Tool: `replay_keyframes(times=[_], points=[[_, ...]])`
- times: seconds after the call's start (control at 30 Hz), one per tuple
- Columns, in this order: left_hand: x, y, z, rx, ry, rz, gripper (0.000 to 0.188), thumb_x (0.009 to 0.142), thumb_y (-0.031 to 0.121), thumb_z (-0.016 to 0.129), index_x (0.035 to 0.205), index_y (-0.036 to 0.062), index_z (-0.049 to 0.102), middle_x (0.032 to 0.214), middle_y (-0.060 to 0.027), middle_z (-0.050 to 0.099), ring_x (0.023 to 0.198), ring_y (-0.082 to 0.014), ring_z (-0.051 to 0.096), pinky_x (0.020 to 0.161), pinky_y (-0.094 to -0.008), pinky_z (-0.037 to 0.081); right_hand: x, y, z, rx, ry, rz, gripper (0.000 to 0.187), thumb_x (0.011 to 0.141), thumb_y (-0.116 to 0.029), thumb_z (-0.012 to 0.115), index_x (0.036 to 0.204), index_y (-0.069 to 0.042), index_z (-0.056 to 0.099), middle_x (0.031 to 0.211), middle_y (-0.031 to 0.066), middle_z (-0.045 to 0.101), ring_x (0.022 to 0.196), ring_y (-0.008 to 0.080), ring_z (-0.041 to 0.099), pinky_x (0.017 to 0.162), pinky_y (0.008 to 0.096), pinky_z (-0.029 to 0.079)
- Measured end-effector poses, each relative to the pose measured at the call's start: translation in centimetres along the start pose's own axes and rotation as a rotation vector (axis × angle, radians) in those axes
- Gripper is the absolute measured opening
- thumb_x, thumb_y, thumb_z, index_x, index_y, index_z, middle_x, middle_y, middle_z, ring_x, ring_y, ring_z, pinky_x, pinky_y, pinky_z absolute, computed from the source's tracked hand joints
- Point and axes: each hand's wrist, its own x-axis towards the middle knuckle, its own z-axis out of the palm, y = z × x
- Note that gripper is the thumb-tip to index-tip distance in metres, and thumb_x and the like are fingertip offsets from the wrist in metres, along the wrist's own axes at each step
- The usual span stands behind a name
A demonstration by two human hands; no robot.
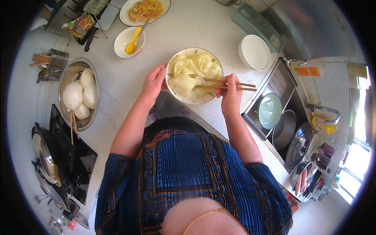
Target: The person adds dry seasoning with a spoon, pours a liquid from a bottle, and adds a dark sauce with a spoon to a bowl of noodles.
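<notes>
A shallow bowl (169, 80) with a thin brown rim is in front of me, filled with pale, wide noodles (196, 68). My left hand (154, 80) grips its left rim, with the thumb near the edge. In my right hand (230, 94) is a pair of wooden chopsticks (246, 87), held between bent fingers. Their tips reach into the noodles at the middle of the bowl. The bowl's right edge lies just beside my right fingers.
Beyond stand a small bowl (119, 43) with a yellow spoon (131, 45) and a plate of cooked food (163, 8). At left, a metal basin (64, 105) holds white buns near the stove (88, 164). Right are a white bowl (254, 53) and a sink (288, 80) with pans.
</notes>
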Motion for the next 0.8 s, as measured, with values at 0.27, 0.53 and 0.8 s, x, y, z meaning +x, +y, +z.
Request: replay_keyframes(times=[0.27,0.53,0.8], points=[[-0.1,0.1,0.1,0.012,0.002,-0.01,0.038,0.1,0.028,0.046,0.127,0.0029,0.053,0.105,-0.0068,0.062,0.089,-0.0142,0.063,0.074,-0.0294,0.055,-0.2,-2.6,-2.0,0.313,-0.004,-0.062,0.037,0.101,-0.037,0.04,0.084,-0.006,0.052,0.065,0.006,0.05,0.05,0.0141,0.047,0.045,0.0253,0.036],[0.0,0.3,0.1,0.016,0.003,-0.023,0.039,0.1,0.029,0.046,0.127,0.0034,0.053,0.106,-0.0077,0.062,0.089,-0.0151,0.063,0.074,-0.0295,0.055,-0.9,-5.8,-1.2,0.122,-0.095,-0.217,0.034,0.101,-0.032,0.041,0.088,-0.004,0.054,0.066,0.0059,0.052,0.052,0.0132,0.051,0.046,0.0241,0.041],[0.1,0.1,0.0,0.028,0.002,-0.019,0.037,0.1,0.029,0.046,0.126,0.0036,0.054,0.108,-0.0068,0.062,0.092,-0.014,0.062,0.075,-0.029,0.054,-1.1,-8.8,-5.2,-0.24,0.005,-0.206,0.032,0.098,-0.029,0.049,0.083,-0.002,0.059,0.065,0.0027,0.05,0.047,0.0097,0.052,0.04,0.0204,0.035]])
